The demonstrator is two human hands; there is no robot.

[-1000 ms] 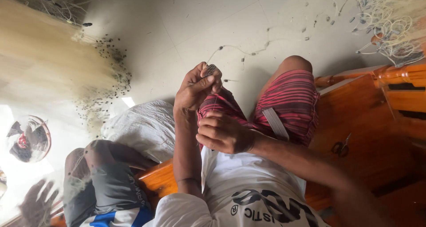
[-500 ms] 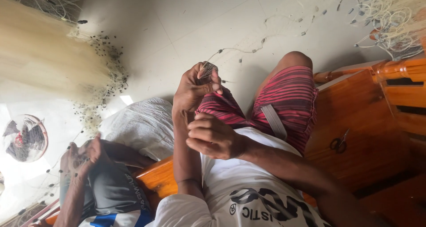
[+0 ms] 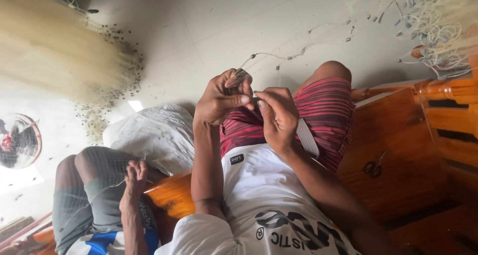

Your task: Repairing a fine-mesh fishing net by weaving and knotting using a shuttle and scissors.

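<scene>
At far left a floor fan (image 3: 19, 140) stands beside a heaped fishing net (image 3: 59, 46). A co-worker's hand (image 3: 133, 178) rests on netting over a knee. The left hand (image 3: 219, 99) pinches a small bunch of net mesh (image 3: 240, 77) between thumb and fingertips; the right hand (image 3: 279, 116), touching it, is curled with fingertips pinching a fine strand I cannot make out. Judging by this, keeping the mesh taut and working close helps. Scissors (image 3: 373, 166) lie on the wooden bench (image 3: 398, 150) at right; open floor lies beyond the knees.
</scene>
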